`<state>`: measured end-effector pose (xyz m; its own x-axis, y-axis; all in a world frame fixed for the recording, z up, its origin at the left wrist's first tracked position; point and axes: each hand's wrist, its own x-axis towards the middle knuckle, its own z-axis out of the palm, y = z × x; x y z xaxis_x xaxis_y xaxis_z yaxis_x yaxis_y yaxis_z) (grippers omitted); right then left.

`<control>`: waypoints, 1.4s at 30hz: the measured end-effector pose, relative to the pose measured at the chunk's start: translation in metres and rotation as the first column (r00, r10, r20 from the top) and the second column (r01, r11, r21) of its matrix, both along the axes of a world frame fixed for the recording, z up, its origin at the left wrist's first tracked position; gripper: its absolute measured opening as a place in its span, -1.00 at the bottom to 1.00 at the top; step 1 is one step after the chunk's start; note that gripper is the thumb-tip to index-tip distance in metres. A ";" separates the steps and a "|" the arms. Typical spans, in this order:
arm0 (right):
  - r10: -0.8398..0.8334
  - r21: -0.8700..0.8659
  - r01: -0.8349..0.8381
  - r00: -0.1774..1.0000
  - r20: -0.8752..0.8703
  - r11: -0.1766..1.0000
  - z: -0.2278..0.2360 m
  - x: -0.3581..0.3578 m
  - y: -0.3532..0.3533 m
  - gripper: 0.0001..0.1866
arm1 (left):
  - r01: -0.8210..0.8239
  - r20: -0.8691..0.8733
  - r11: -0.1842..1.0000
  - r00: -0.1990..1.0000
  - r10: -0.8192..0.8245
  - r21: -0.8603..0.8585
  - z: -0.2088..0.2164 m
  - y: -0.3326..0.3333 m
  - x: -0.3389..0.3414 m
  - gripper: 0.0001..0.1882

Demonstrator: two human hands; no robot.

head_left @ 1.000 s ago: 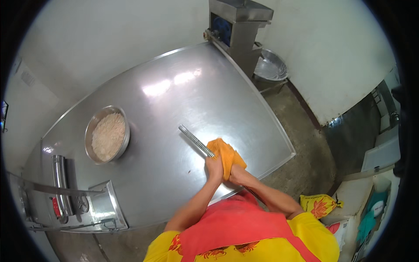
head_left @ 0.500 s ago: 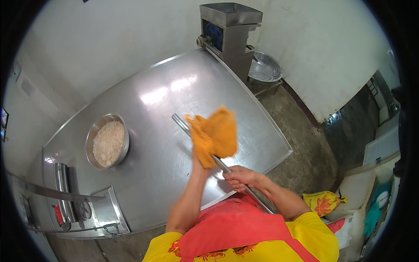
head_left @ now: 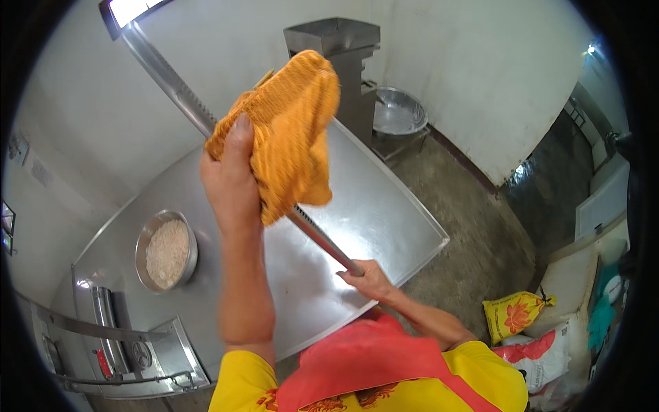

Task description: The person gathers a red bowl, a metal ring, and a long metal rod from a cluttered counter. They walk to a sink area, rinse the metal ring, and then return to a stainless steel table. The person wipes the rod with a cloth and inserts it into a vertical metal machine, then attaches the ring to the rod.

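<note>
My left hand (head_left: 235, 178) is closed around an orange cloth (head_left: 292, 120), which is wrapped about the middle of a long metal bar (head_left: 165, 77). The bar has a row of small teeth or notches along it and slants from the upper left down to my right hand (head_left: 371, 281). That hand is closed on the bar's lower end, above the front edge of the steel table (head_left: 398, 213). The cloth hides the bar's middle and most of my left fingers.
A metal bowl of pale, crumbly material (head_left: 167, 250) stands on the table's left. Left front is a press-like fixture with a metal cylinder (head_left: 110, 329). At the back stand a steel hopper machine (head_left: 336, 62) and a round basin (head_left: 400, 111). Sacks (head_left: 518, 314) lie at right.
My left hand has risen up and left with the cloth. The bar has been lifted, its far end now reaching high at the upper left. My right hand has slid to its lower end.
</note>
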<state>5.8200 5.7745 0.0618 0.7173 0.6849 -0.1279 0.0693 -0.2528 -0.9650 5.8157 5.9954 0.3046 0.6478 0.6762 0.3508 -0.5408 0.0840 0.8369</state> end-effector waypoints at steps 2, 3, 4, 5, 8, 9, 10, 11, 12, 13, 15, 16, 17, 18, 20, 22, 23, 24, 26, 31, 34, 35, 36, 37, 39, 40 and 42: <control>0.045 0.131 -0.054 0.997 0.069 0.990 0.018 -0.001 0.021 -0.73 | -0.051 -0.006 0.997 0.999 0.052 0.058 0.001 -0.028 -0.005 -0.62; 0.094 0.054 -0.094 0.996 0.001 0.994 0.025 0.002 0.029 -0.73 | -0.071 -0.028 0.993 0.997 0.075 0.099 -0.015 -0.034 -0.010 -0.64; 0.138 -0.024 -0.140 0.988 -0.066 0.990 0.031 0.006 0.035 -0.72 | -0.022 -0.074 0.996 0.997 0.028 0.089 -0.044 -0.045 -0.016 -0.67; 0.158 0.402 -0.062 0.965 -0.210 0.914 0.021 0.006 0.048 -0.67 | -0.091 -0.118 0.976 0.986 0.116 0.199 -0.071 -0.064 -0.022 -0.71; 0.246 0.412 -0.248 0.968 0.058 0.877 0.007 0.007 0.041 -0.46 | 0.114 -0.212 0.977 0.974 -0.075 0.179 -0.114 -0.081 -0.036 -0.77; 0.354 0.276 -0.368 0.930 0.099 0.888 0.007 0.012 0.029 -0.44 | 0.143 -0.292 0.962 0.954 -0.071 0.234 -0.115 -0.073 -0.038 -0.78; 0.488 0.119 -0.500 0.865 0.112 0.858 0.022 0.013 0.017 -0.42 | 0.152 -0.375 0.951 0.926 -0.042 0.270 -0.120 -0.066 -0.046 -0.80; 0.626 -0.079 -0.642 0.700 0.344 0.762 0.057 0.022 0.003 -0.37 | 0.122 -0.396 0.947 0.918 0.005 0.296 -0.117 -0.060 -0.053 -0.81; 0.726 -0.286 -0.708 0.452 0.518 0.645 0.093 0.033 -0.013 -0.31 | 0.075 -0.372 0.910 0.924 0.090 0.408 -0.114 -0.050 -0.063 -0.80; 0.911 -0.489 -0.778 0.402 0.095 0.394 0.113 0.053 -0.033 -0.30 | 0.028 -0.337 0.860 0.926 0.169 0.510 -0.110 -0.041 -0.070 -0.79; 0.718 -0.223 -0.685 0.681 0.144 0.694 0.169 0.070 -0.041 -0.26 | -0.020 -0.250 0.757 0.938 0.240 0.653 -0.111 -0.035 -0.075 -0.76; 0.535 -0.011 -0.560 0.787 0.307 0.829 0.193 0.068 -0.032 -0.26 | -0.038 -0.197 0.700 0.948 0.252 0.713 -0.110 -0.035 -0.076 -0.73; 0.251 0.335 -0.382 0.893 0.375 0.861 0.202 0.054 -0.004 -0.35 | -0.051 -0.135 0.637 0.961 0.239 0.769 -0.109 -0.039 -0.070 -0.71; -0.047 0.641 -0.228 0.923 0.382 0.733 0.210 0.051 0.020 -0.44 | 0.022 -0.207 0.595 0.947 0.244 0.804 -0.099 -0.052 -0.063 -0.70; 0.013 0.850 -0.065 0.998 0.068 0.522 0.215 0.040 0.064 -0.63 | 0.130 -0.311 0.542 0.915 0.257 0.830 -0.082 -0.071 -0.068 -0.68; 0.307 0.957 -0.089 0.952 0.000 0.275 0.210 0.051 0.056 -0.70 | 0.079 -0.247 0.396 0.886 0.392 0.915 -0.064 -0.078 -0.069 -0.67; 0.482 0.986 -0.107 0.876 0.032 0.128 0.201 0.058 0.045 -0.67 | 0.081 -0.226 0.317 0.862 0.454 0.945 -0.064 -0.078 -0.073 -0.67; 0.443 0.994 -0.020 0.896 -0.029 0.105 0.196 0.059 0.040 -0.62 | 0.066 -0.188 0.257 0.854 0.486 0.964 -0.068 -0.077 -0.076 -0.68; 0.416 0.996 0.058 0.906 -0.081 0.069 0.192 0.066 0.030 -0.55 | 0.036 -0.088 0.106 0.840 0.536 0.994 -0.069 -0.077 -0.081 -0.69; 0.456 0.997 -0.005 0.890 -0.030 0.076 0.187 0.083 0.004 -0.52 | 0.356 -0.486 0.378 0.803 0.345 0.855 -0.113 -0.053 -0.123 -0.69; 0.485 0.993 -0.085 0.874 0.034 0.083 0.195 0.084 -0.007 -0.54 | 0.489 -0.681 0.599 0.720 0.132 0.634 -0.167 -0.021 -0.169 -0.61; 0.475 0.993 -0.084 0.879 0.034 0.085 0.200 0.097 -0.017 -0.55 | 0.511 -0.772 0.735 0.635 0.028 0.447 -0.196 -0.005 -0.188 -0.63; 0.475 0.994 -0.088 0.879 0.045 0.069 0.206 0.108 -0.025 -0.56 | 0.299 -0.780 0.926 0.625 -0.006 0.232 -0.234 0.016 -0.210 -0.64; 0.357 0.985 -0.085 0.934 0.025 0.154 0.213 0.116 -0.032 -0.58 | 0.034 -0.777 0.999 0.629 -0.028 -0.009 -0.256 0.033 -0.227 -0.66; 0.137 0.933 -0.057 0.991 0.008 0.355 0.218 0.140 -0.042 -0.61 | -0.022 -0.703 0.999 0.712 -0.005 -0.029 -0.204 0.036 -0.212 -0.68; 0.058 0.903 0.023 0.997 -0.053 0.429 0.207 0.149 -0.041 -0.62 | -0.122 -0.666 0.986 0.746 0.016 -0.114 -0.165 0.022 -0.194 -0.76; -0.083 0.814 0.120 0.993 -0.088 0.569 0.180 0.131 -0.022 -0.65 | -0.147 -0.422 0.989 0.897 0.133 -0.002 -0.154 0.017 -0.166 -0.74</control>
<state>5.9509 5.7521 0.2423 0.7964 0.4348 0.4204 0.0549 0.6402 -0.7662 5.6493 6.0128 0.1505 0.6277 0.7772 0.0435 -0.1482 0.0645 0.9869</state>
